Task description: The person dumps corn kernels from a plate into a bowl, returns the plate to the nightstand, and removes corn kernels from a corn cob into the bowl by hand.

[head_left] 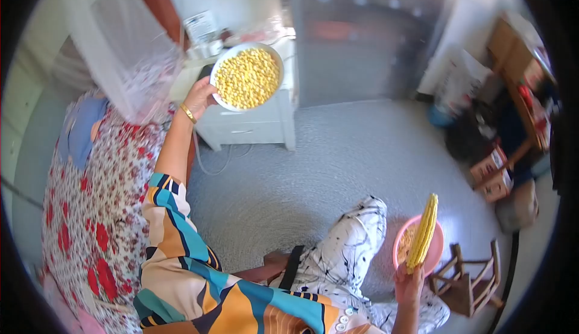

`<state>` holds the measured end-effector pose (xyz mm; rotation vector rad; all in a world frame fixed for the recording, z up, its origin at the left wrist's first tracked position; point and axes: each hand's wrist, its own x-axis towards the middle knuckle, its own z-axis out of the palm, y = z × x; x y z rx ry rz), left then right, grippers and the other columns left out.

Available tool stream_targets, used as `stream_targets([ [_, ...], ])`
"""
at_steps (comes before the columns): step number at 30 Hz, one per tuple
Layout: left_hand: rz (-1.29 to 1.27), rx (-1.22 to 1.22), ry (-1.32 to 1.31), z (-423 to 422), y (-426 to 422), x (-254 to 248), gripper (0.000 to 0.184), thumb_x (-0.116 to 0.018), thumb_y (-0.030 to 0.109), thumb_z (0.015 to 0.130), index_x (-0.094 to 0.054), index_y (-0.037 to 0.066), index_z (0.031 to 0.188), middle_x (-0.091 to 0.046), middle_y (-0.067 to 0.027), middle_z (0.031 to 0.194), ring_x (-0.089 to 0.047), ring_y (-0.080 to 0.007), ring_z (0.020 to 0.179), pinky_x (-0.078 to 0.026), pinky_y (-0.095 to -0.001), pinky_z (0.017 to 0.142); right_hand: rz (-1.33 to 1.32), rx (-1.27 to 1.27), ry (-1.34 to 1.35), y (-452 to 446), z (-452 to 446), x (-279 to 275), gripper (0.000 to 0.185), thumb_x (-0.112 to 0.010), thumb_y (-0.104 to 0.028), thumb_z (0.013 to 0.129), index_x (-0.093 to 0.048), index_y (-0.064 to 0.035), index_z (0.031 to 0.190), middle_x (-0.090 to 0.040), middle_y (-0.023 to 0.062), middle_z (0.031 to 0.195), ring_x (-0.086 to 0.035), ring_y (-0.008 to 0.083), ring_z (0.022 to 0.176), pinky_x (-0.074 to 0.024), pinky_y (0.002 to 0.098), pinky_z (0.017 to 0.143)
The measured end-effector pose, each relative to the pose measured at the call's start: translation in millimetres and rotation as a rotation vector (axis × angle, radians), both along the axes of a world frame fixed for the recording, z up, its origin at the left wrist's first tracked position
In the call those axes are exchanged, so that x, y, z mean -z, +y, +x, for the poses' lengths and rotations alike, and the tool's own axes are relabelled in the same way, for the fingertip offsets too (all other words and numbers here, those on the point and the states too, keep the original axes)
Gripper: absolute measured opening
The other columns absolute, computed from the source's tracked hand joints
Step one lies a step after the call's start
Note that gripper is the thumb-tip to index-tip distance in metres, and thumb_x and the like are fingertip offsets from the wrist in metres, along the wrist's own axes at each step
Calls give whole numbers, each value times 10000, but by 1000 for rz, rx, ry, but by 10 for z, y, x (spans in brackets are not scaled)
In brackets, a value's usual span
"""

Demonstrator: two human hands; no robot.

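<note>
My left hand (201, 95) grips the rim of a white bowl (280, 63) with its arm stretched out. Yellow corn kernels (247, 78) fill the bowl, which is tilted towards me in front of the white bedside cabinet. In my right hand (409, 280) is an ear of corn (424, 234), held by its lower end and pointing up. Behind the ear, a pink basin (438, 239) stands on the floor with some yellowish bits inside, partly hidden by the ear.
A bed with a red-flowered sheet (102, 231) runs along the left. The white cabinet (241, 130) stands ahead, beside a grey door-like panel (362, 44). A small wooden stool (470, 289) sits at lower right. Bags and boxes (490, 171) line the right wall.
</note>
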<state>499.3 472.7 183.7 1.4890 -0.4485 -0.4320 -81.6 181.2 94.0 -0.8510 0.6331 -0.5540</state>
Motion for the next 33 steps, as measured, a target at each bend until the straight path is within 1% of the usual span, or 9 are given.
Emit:
stream_targets([
  [4,65,265,-22,-575,-1152,56,296,-504,79,735,-511,24,1025,-608,-45,857,-606,-105,706,-515,-251,597,-71,69,-62,-44,-501,-27,350,-506,-367,857,-448,-74,1038,-451,17,699,-386,100,524,-333,248,477],
  [8,117,483,58,-1498,-2264,154,298,-517,55,728,-503,9,1022,-606,-51,852,-611,-107,709,-521,-239,573,-62,213,-23,-101,-1054,-17,325,-496,-348,866,-450,-75,1036,-455,16,727,-388,100,520,-343,247,487],
  [12,173,579,73,-2463,-3210,540,297,-512,38,724,-503,4,1019,-605,-69,849,-618,-129,687,-534,-260,574,-84,307,14,-249,-1545,-1,319,-481,-348,874,-452,-72,1033,-461,20,733,-390,91,518,-351,249,488],
  [14,231,632,52,-2878,-3610,808,283,-506,38,730,-506,9,1011,-607,-69,844,-619,-130,689,-535,-265,573,-74,373,46,-394,-1713,-9,336,-449,-366,886,-456,-58,1019,-496,49,771,-395,83,522,-362,244,483],
  [16,270,699,38,-3321,-3921,1017,270,-506,42,733,-506,8,1001,-605,-72,840,-618,-132,690,-535,-264,565,-91,495,86,-459,-1791,-48,349,-434,-377,890,-458,-47,1002,-472,32,728,-380,74,527,-351,225,499],
  [20,321,806,151,-3976,-4151,1304,259,-515,51,740,-505,9,995,-606,-79,843,-621,-139,693,-534,-258,573,-100,546,102,-562,-2055,-22,356,-438,-381,887,-458,-48,1011,-447,16,709,-351,72,531,-332,215,501],
  [24,308,911,162,-4457,-4197,1533,294,-493,22,728,-502,-15,1020,-594,-83,870,-613,-137,687,-532,-250,524,-61,528,134,-461,-2252,178,366,-456,-388,877,-461,-50,1016,-442,9,704,-347,70,539,-327,216,503],
  [27,336,954,144,-4621,-4208,1658,274,-523,55,746,-501,23,1017,-619,-71,853,-626,-138,721,-534,-266,607,65,500,109,-439,-2256,346,384,-485,-403,859,-464,-52,1012,-444,9,700,-361,75,544,-333,218,511],
  [33,417,958,351,-4633,-4134,1586,309,-519,27,728,-491,1,1034,-608,-106,917,-625,-177,793,-535,-294,678,102,539,86,-406,-2278,500,343,-471,-361,874,-461,-47,1012,-451,13,711,-380,85,548,-344,228,515],
])
